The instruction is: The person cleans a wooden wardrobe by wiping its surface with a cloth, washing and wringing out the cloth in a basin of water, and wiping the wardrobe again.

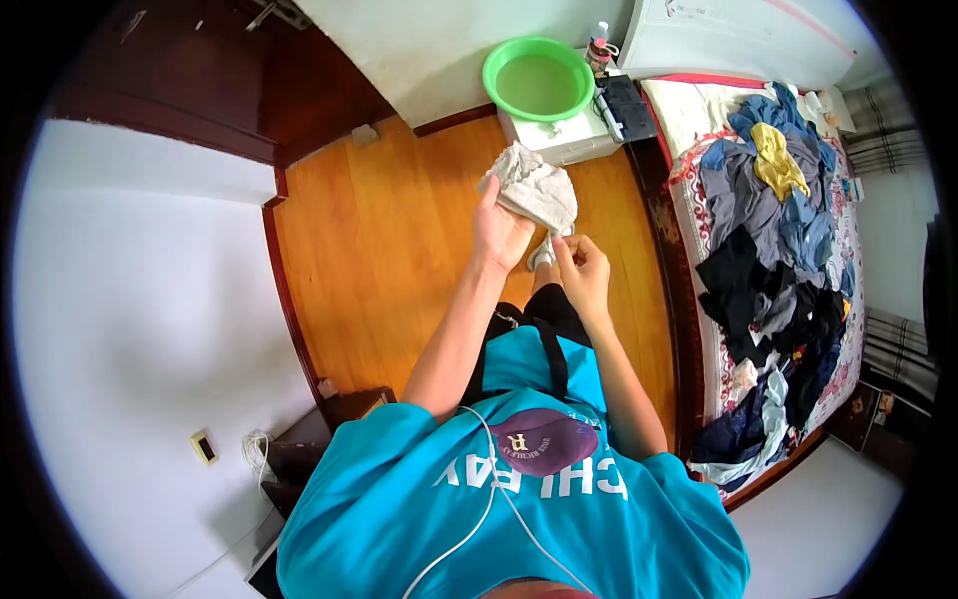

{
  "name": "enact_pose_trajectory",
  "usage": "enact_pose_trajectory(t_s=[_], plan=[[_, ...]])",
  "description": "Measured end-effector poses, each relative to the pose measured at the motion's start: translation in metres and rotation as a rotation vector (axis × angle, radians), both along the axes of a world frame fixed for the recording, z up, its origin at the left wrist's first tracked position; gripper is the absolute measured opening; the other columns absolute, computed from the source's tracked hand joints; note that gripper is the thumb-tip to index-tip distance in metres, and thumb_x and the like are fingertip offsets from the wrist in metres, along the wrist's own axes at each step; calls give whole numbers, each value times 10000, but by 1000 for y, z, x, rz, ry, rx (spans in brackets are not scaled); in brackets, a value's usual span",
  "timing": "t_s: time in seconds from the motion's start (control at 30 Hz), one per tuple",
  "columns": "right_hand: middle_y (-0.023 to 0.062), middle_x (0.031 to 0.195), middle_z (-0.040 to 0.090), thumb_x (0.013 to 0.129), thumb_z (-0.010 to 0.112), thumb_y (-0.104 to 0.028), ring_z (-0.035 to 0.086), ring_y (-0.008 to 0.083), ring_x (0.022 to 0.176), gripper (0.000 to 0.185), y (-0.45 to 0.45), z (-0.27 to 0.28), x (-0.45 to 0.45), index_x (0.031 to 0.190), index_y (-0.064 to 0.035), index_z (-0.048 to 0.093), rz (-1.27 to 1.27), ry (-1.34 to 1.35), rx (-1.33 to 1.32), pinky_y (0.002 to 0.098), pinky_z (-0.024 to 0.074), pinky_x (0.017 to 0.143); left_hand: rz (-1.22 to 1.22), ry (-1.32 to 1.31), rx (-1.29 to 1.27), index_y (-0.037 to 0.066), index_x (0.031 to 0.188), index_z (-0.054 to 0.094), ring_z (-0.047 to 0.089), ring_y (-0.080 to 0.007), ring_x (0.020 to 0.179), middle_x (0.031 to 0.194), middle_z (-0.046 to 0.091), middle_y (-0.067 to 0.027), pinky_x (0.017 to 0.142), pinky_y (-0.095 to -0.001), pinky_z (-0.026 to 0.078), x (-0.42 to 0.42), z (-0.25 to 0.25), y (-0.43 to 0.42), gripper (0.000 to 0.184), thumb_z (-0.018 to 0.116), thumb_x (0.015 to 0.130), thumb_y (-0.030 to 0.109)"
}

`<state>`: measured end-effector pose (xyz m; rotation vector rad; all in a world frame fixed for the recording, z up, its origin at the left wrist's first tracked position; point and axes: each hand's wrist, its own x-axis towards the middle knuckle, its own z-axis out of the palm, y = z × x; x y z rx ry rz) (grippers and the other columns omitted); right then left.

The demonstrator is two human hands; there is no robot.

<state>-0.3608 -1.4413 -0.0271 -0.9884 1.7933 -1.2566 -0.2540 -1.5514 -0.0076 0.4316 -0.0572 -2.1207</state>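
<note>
A crumpled off-white cloth (537, 190), like a rag, is held up in front of me above the wooden floor. My left hand (501, 232) is closed on its left side, with the thumb lying over the fabric. At the lower right corner of the cloth, the fingers of my right hand (585, 272) are pinched together and appear to grip its edge. Part of the left fingers is hidden behind the cloth.
A green basin (539, 80) sits on a white cabinet (574, 150), beside a bottle (599, 52) and a black object (629, 108). To the right, a bed (689, 225) carries heaped clothes (768, 255). A dark door (220, 75) is at upper left.
</note>
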Motion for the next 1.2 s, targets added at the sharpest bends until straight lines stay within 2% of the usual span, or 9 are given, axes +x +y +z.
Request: enact_pose_trajectory(t_s=[0.07, 0.1, 0.13, 0.23, 0.37, 0.6, 0.87, 1.0, 1.2], plan=[[5, 592, 532, 890, 605, -213, 433, 50, 461, 247, -42, -22, -21, 884, 34, 596, -51, -239, 50, 232, 336, 433, -1, -21, 9, 59, 1330, 402, 425, -258, 1248, 1352, 453, -102, 1065, -419, 325, -19, -10, -32, 454, 280, 996, 341], [53, 726, 611, 900, 592, -218, 559, 88, 602, 272, -63, -26, -35, 978, 43, 588, -19, -370, 100, 236, 427, 524, 4, -31, 18, 60, 1331, 400, 425, -258, 1249, 1356, 449, -101, 1067, -418, 325, -30, -15, -51, 457, 277, 996, 344], [53, 726, 611, 900, 592, -218, 559, 88, 602, 272, -84, -29, -45, 978, 43, 588, -15, -376, 105, 236, 427, 524, 9, -37, 23, 60, 1331, 400, 425, -258, 1249, 1356, 449, -101, 1067, -418, 325, -39, -19, -67, 457, 277, 996, 344], [80, 1002, 596, 921, 557, -212, 576, 142, 882, 318, -131, -30, -66, 1122, 33, 531, -51, -626, -21, 303, 486, 800, 17, -103, 54, 61, 1345, 384, 411, -256, 1262, 1375, 428, -99, 1067, -415, 323, -56, -34, -107, 467, 273, 995, 348], [65, 1024, 596, 914, 566, -209, 566, 144, 968, 302, -190, -45, -89, 1113, 15, 530, -99, -904, 24, 313, 458, 887, 57, -125, 97, 61, 1372, 348, 388, -266, 1279, 1396, 402, -108, 1073, -420, 311, -78, -53, -152, 495, 245, 996, 366], [38, 961, 614, 873, 602, -102, 556, 102, 881, 144, -279, -106, -99, 978, -12, 561, -107, -553, 104, 239, 431, 748, 25, -210, 116, 61, 1374, 342, 386, -272, 1276, 1392, 403, -123, 1069, -426, 309, -91, -117, -229, 518, 219, 993, 389], [64, 956, 597, 864, 577, -44, 576, 126, 885, 154, -345, -161, -104, 1000, 15, 537, -287, -563, 80, 241, 485, 752, -160, -474, 245, 52, 1334, 376, 480, -293, 1188, 1311, 479, -155, 993, -443, 406, -94, -161, -302, 468, 291, 989, 356], [73, 952, 583, 854, 564, -18, 577, 133, 879, 155, -368, -203, -116, 997, 22, 516, -287, -516, 139, 257, 504, 779, -203, -639, 306, 42, 1298, 413, 547, -272, 1092, 1208, 543, -150, 961, -413, 453, -98, -200, -327, 382, 441, 954, 207], [94, 965, 570, 863, 534, 11, 581, 153, 856, 175, -399, -261, -133, 1028, 57, 496, -300, -454, 245, 280, 547, 678, -180, -712, 312, 26, 1295, 418, 554, -248, 1062, 1178, 555, -132, 930, -385, 462, -119, -254, -359, 390, 475, 909, 42]])
